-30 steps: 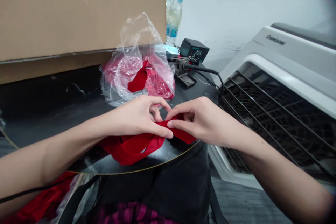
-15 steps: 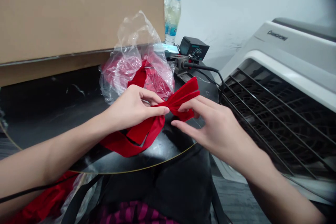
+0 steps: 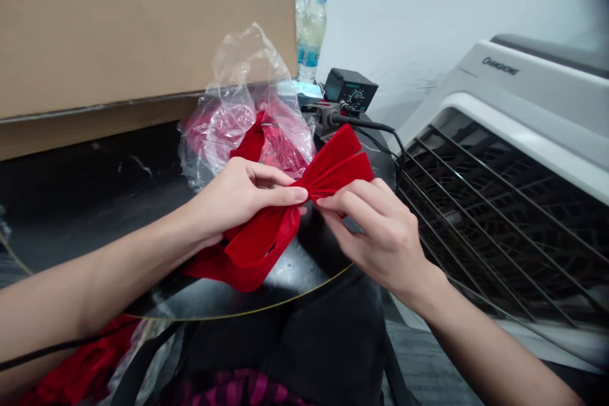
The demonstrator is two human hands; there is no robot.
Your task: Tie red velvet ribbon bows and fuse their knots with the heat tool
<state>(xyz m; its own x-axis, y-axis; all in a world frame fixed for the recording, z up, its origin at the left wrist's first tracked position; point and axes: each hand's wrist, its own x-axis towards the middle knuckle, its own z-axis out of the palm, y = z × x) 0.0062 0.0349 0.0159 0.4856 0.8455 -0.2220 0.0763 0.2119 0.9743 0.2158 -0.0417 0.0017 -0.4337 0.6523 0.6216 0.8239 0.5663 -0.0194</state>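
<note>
A red velvet ribbon (image 3: 266,238) is gathered into a bow shape above the black round table (image 3: 95,216). My left hand (image 3: 238,193) pinches the ribbon at its gathered middle, thumb and fingers closed. My right hand (image 3: 375,228) is closed on the right loop of the ribbon just beside that pinch. The right loop fans upward toward the soldering station. The ribbon's tails hang down to the table in front of my left wrist.
A clear plastic bag (image 3: 247,114) with more red ribbon lies behind my hands. A large cardboard box (image 3: 143,32) stands at the back left. Two water bottles (image 3: 309,32), a soldering station (image 3: 352,89) with cable, and a white air cooler (image 3: 514,158) at the right.
The ribbon went from lying flat under both hands to being lifted and gathered into a bow. My right hand shifted from the table to the raised right loop.
</note>
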